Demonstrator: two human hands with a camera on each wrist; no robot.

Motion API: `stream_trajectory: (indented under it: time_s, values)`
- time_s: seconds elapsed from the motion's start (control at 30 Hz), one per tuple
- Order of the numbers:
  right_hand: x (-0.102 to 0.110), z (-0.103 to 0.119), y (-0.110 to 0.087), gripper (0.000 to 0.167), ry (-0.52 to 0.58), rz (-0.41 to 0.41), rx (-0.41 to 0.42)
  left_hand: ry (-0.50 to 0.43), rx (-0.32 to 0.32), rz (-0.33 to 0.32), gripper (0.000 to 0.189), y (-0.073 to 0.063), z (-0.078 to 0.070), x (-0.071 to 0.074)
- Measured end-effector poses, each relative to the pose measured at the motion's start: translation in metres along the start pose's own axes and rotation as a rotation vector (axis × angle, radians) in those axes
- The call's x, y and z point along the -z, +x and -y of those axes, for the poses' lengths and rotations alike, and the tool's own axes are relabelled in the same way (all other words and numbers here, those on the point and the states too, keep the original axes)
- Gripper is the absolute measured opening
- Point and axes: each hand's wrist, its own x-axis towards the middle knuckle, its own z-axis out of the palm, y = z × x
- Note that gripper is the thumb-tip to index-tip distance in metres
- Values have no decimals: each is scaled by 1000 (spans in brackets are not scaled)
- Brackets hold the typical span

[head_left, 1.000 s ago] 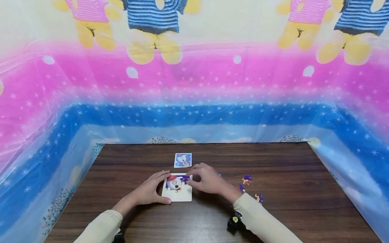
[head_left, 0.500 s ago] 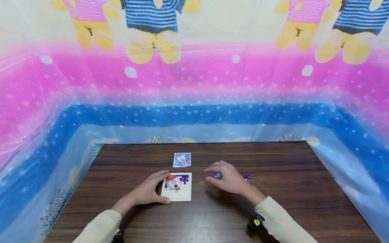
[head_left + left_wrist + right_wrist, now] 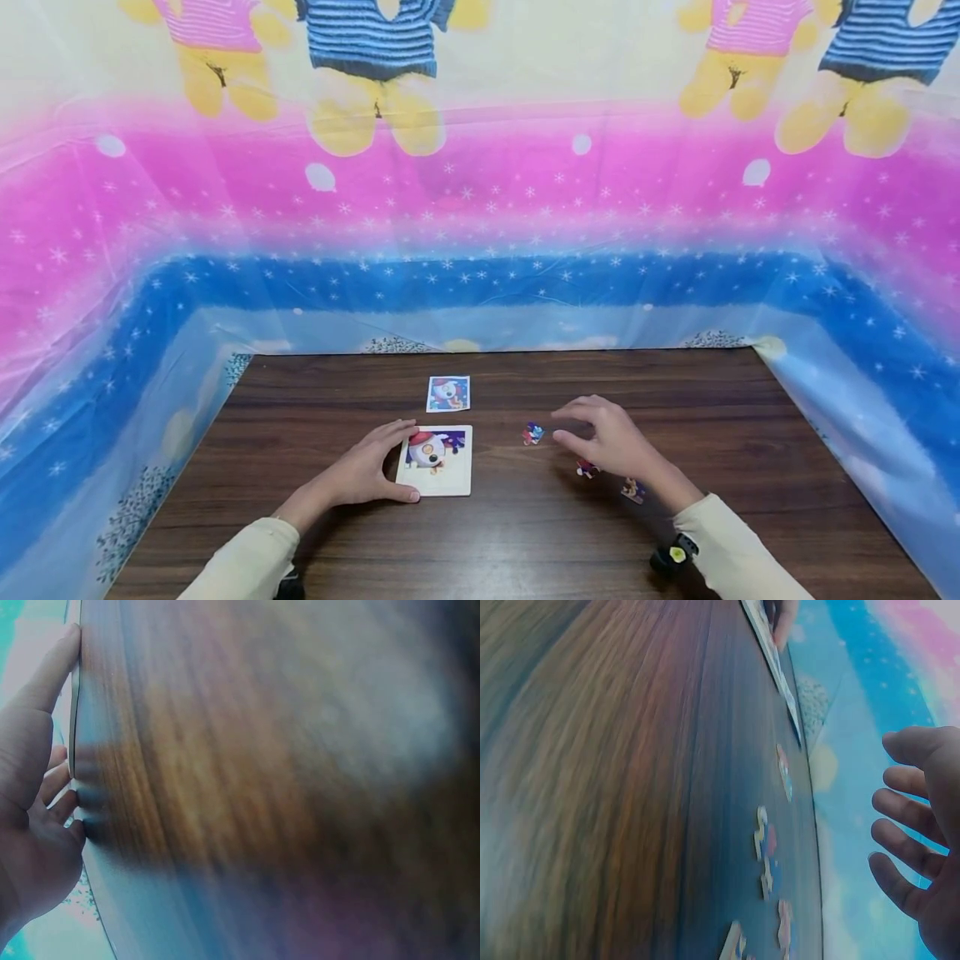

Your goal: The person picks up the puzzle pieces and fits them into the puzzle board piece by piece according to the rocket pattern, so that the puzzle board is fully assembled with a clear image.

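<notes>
My left hand (image 3: pixel 363 469) holds the left side of a pale jigsaw puzzle board (image 3: pixel 454 481), its fingers at the far corner and the thumb at the near one. Fitted pieces along the board's upper part show a white face with a red hat; the lower part is bare. Right of the board, my right hand (image 3: pixel 611 437) hovers above the table with fingers apart and nothing between them. A blue-and-red puzzle piece (image 3: pixel 533 433) lies just left of its fingertips. Other loose pieces (image 3: pixel 632 490) lie beneath and beside that hand, partly hidden by it.
A small printed picture card (image 3: pixel 448 394) of the same character lies behind the board. The dark wooden table (image 3: pixel 337 550) ends at a patterned cloth backdrop (image 3: pixel 480 283). In the right wrist view, several loose pieces (image 3: pixel 765 840) lie spread on the wood.
My right hand has left the board and moved right, past the blue-and-red puzzle piece to above the other loose pieces. My left hand stays on the board.
</notes>
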Motion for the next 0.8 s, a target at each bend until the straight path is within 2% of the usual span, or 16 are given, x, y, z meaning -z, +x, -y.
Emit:
stream_trajectory:
  time_s: [0.57,0.8]
  values:
    - [12,-26,-28,31,-34,-30,-44,-9,7,0,104,0,-1,1]
    - [14,-37,-40,30,-58,7,-36,-3,14,-1,104,-1,-1,1]
